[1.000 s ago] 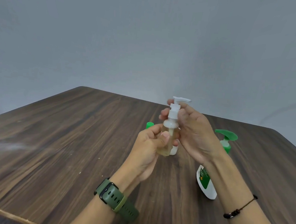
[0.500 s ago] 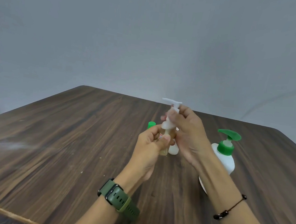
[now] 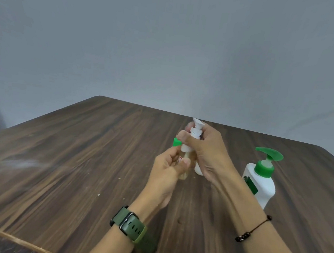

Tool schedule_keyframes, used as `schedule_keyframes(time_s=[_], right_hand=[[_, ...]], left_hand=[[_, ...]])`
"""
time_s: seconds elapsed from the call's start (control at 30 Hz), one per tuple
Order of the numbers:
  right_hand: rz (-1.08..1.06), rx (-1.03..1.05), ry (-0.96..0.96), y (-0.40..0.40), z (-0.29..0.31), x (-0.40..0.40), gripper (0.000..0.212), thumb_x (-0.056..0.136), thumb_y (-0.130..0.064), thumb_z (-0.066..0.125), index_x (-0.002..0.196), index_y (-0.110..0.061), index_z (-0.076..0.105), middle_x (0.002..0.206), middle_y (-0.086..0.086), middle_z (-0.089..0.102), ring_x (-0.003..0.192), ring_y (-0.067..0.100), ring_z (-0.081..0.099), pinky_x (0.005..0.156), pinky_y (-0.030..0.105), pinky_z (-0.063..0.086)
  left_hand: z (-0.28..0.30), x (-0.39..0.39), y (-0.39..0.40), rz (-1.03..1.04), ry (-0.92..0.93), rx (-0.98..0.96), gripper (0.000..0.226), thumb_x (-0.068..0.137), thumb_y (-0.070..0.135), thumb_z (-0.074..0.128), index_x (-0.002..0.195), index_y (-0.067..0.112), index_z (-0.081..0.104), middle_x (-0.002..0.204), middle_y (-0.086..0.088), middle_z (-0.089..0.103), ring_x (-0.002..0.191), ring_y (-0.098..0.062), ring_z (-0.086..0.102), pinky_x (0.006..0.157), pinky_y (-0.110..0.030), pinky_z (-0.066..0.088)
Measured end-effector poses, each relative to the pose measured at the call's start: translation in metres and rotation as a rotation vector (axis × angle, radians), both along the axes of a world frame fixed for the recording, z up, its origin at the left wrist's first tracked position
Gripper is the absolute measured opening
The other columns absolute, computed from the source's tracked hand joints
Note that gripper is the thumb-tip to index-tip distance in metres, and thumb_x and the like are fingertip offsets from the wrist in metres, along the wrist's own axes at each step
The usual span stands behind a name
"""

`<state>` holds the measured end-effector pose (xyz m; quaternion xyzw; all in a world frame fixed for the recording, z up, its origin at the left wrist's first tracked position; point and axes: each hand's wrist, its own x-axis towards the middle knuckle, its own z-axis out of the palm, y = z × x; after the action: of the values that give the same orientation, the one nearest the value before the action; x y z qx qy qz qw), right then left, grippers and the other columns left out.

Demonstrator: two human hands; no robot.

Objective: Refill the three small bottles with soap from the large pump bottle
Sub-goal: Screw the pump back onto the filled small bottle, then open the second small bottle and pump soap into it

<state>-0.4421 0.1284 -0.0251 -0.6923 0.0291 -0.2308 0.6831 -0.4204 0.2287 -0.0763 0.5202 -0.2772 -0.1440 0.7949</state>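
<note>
A dark wood-grain table filled the near scene, a pale scuff on its left side. Behind its far edge stood a plain grey wall.

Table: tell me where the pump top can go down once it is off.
Free: the broad stretch of table left of the left hand, out to the left edge. Also the near strip between the two forearms. Crowded: behind the hands, where other small bottles stand, and to the right beside the large pump bottle.

White pump head now turned, nozzle pointing away; right hand regripped it with thumb across front.
</note>
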Motion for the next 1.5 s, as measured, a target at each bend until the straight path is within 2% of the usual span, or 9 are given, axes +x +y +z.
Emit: schedule_keyframes(time_s=[0.13,0.33,0.4,0.53,0.67,0.87,1.07,1.3,1.5], right_hand=[[0.362,0.052,0.024,-0.013,0.004,-0.009,0.032,0.077,-0.007,0.066,0.110,-0.007,0.062,0.109,0.013,0.069,0.106,0.027,0.064,0.070,0.027,0.054],[0.161,0.023,-0.042,-0.004,-0.004,0.008,0.017,0.081,0.005,0.060,0.089,-0.007,0.069,0.082,0.008,0.074,0.082,0.034,0.062,0.065,0.038,0.048],[0.099,-0.014,-0.024,0.002,-0.010,0.013,0.015,0.082,0.004,0.061,0.087,-0.008,0.069,0.078,0.003,0.073,0.076,0.032,0.059,0.057,0.034,0.047],[-0.196,-0.275,0.040,0.014,-0.036,0.032,0.017,0.078,-0.004,0.068,0.084,-0.020,0.067,0.085,-0.003,0.071,0.081,0.007,0.065,0.075,0.022,0.051],[-0.344,-0.484,0.058,0.029,-0.071,0.048,0.016,0.079,-0.010,0.065,0.094,-0.013,0.067,0.090,-0.001,0.069,0.084,0.009,0.063,0.070,0.005,0.044],[-0.388,-0.512,0.028,0.032,-0.084,0.054,0.018,0.083,-0.013,0.063,0.101,-0.013,0.063,0.098,0.001,0.066,0.091,0.012,0.061,0.080,0.020,0.050],[-0.351,-0.437,0.039,0.027,-0.084,0.046,0.023,0.084,-0.014,0.063,0.107,-0.017,0.060,0.104,-0.002,0.065,0.088,-0.004,0.057,0.074,0.001,0.043],[-0.299,-0.367,0.081,0.025,-0.077,0.037,0.029,0.085,-0.006,0.057,0.111,-0.017,0.060,0.103,-0.007,0.065,0.089,-0.003,0.060,0.072,0.003,0.045],[-0.614,-0.492,-0.086,0.005,-0.054,0.016,0.032,0.084,0.006,0.048,0.106,-0.013,0.061,0.099,-0.001,0.061,0.081,0.004,0.055,0.075,0.014,0.046]], left_hand=[[-0.003,0.018,0.015,-0.108,0.024,-0.032,0.024,0.083,0.010,0.056,0.107,0.007,0.063,0.084,-0.004,0.067,0.079,-0.016,0.059,0.081,-0.035,0.043],[-0.010,0.031,0.020,-0.110,0.029,-0.011,0.022,0.078,0.016,0.057,0.099,0.011,0.064,0.081,0.000,0.068,0.076,-0.012,0.061,0.071,-0.025,0.047],[-0.012,0.038,0.023,-0.113,0.055,0.018,0.017,0.086,0.007,0.054,0.100,0.008,0.063,0.085,-0.005,0.067,0.080,-0.016,0.061,0.067,-0.022,0.049],[-0.021,0.056,0.028,0.060,0.119,0.124,0.034,0.086,-0.011,0.043,0.111,0.003,0.061,0.103,-0.012,0.068,0.095,-0.019,0.063,0.080,-0.024,0.048],[-0.033,0.066,0.029,0.324,0.214,0.164,0.047,0.081,-0.021,0.036,0.121,-0.001,0.052,0.111,-0.014,0.063,0.100,-0.016,0.060,0.086,-0.021,0.047],[-0.035,0.068,0.032,0.369,0.235,0.193,0.051,0.080,-0.022,0.033,0.122,0.000,0.052,0.113,-0.012,0.062,0.109,-0.021,0.059,0.099,-0.031,0.045],[-0.032,0.062,0.027,0.345,0.205,0.229,0.050,0.081,-0.020,0.036,0.122,0.003,0.052,0.113,-0.011,0.063,0.108,-0.019,0.059,0.094,-0.027,0.046],[-0.026,0.057,0.025,0.356,0.182,0.216,0.051,0.079,-0.021,0.036,0.124,0.001,0.051,0.114,-0.012,0.062,0.107,-0.020,0.059,0.082,-0.020,0.047],[-0.020,0.052,0.024,0.406,0.149,0.208,0.054,0.078,-0.021,0.034,0.124,0.002,0.051,0.114,-0.010,0.062,0.109,-0.020,0.058,0.090,-0.025,0.044]])
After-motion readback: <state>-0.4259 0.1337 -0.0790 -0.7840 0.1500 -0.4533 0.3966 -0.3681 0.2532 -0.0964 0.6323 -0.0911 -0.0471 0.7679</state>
